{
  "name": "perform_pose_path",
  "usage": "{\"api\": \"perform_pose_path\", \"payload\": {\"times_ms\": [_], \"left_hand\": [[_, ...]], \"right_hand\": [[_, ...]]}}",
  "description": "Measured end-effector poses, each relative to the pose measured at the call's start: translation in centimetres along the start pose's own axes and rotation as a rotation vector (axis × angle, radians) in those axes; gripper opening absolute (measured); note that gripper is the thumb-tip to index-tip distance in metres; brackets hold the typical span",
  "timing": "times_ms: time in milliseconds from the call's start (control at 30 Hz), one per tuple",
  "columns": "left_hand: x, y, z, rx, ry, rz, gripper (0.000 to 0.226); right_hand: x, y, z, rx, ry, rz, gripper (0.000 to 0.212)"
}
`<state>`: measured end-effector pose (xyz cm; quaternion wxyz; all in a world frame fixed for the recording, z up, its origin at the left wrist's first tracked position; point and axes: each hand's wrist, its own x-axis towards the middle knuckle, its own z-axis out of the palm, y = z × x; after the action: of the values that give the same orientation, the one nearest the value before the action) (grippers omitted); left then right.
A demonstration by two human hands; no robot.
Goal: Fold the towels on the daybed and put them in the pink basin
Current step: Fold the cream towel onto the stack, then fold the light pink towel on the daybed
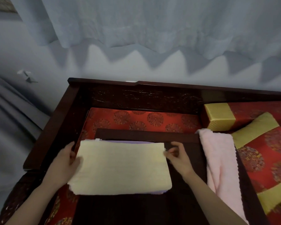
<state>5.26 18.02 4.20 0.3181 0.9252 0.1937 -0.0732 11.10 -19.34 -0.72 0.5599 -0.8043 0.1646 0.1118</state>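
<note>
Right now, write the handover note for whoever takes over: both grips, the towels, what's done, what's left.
Left grip: holds the yellow towel by its left edge.
Right grip: pinches its far right corner.
Yellow towel: folded to a rectangle, lying on a purple towel on the dark table.
Pink towel: a long strip draped along the table's right edge.
Basin: not in view.
Done: yellow at least partly folded; purple is mostly hidden beneath, so I cannot tell its fold.
Left: finish yellow, fold pink, put all in the basin.
</note>
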Motion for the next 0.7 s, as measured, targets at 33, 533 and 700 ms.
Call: {"api": "perform_pose_path", "payload": {"times_ms": [33, 533, 700], "left_hand": [[0.0, 1.2, -0.2, 0.007, 0.077, 0.032, 0.058], [-8.6, 22.2, 26.1, -0.383, -0.605, 0.008, 0.031], [-11.9, 23.1, 32.3, -0.517, -0.667, -0.293, 0.041]], "right_hand": [[0.2, 0.6, -1.3, 0.01, 0.041, 0.009, 0.038], [-0.3, 11.5, -19.4, -0.2, 0.254, 0.253, 0.02], [0.0, 14.7, -21.5, -0.242, 0.336, 0.293, 0.035]]}}
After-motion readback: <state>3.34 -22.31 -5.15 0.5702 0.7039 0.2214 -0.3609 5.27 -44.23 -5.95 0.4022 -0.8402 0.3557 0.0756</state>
